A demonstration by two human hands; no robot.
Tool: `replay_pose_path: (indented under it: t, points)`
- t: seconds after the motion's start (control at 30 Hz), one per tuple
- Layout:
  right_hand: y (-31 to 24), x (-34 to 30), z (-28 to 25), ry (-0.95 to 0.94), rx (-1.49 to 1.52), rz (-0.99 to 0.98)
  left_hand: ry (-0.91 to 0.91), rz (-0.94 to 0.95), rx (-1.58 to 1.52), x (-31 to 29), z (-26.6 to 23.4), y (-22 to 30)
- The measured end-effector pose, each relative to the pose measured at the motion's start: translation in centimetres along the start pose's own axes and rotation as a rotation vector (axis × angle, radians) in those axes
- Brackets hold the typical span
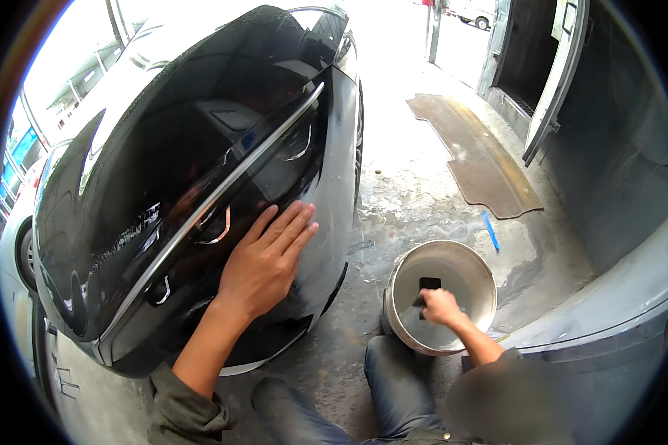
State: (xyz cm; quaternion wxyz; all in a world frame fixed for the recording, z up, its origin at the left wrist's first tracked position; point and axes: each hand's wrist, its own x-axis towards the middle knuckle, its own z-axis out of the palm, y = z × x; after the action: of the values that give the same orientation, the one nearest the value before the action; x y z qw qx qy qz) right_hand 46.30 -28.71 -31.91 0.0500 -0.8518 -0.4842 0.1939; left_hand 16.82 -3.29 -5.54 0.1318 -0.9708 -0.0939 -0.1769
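Observation:
My left hand (266,261) rests on the car with its fingers stretched out. Its fingertips touch the border between a dark glossy lamp (274,174) and a dull grey body panel (335,189), which looks sanded. To the right of the car, my right hand (439,305) reaches into a round pale bucket (490,300). Its fingers are closed on a small black rectangular pad (430,283), whose exact kind I cannot make out. Cloudy liquid (453,334) seems to lie at the bottom of the bucket.
A chrome strip (219,200) crosses the car above the lamp, below a black panel (193,111). Behind the bucket are a blue strip (490,231) and a brown mat (482,159) on the floor. A light curved panel (608,319) stands at right, near an open door (560,81).

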Motion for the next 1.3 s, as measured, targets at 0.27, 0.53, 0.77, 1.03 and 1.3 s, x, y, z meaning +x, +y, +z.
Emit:
replay_pose_path:
  t: [0.27, 0.53, 0.77, 1.03, 1.3]
  points:
    - [-16.5, 3.7, -19.3, 0.344, 0.727, -0.336, 0.203, 0.007, -0.208, -1.5, -0.2, -0.3]
    - [-23.8, 9.2, -21.9, 0.572, 1.066, -0.348, 0.326, -0.028, -0.347, -1.1, -0.2, -0.2]
    - [-26.1, 7.8, -21.8, 0.605, 1.066, -0.298, 0.342, -0.029, -0.339, -1.1, -0.1, -0.5]
    - [-26.1, 7.4, -21.8, 0.587, 1.019, -0.239, 0.337, -0.031, -0.363, -0.9, -0.1, -0.2]
    - [-25.0, 7.4, -21.7, 0.655, 1.036, -0.419, 0.32, -0.033, -0.325, -1.1, -0.8, -0.2]
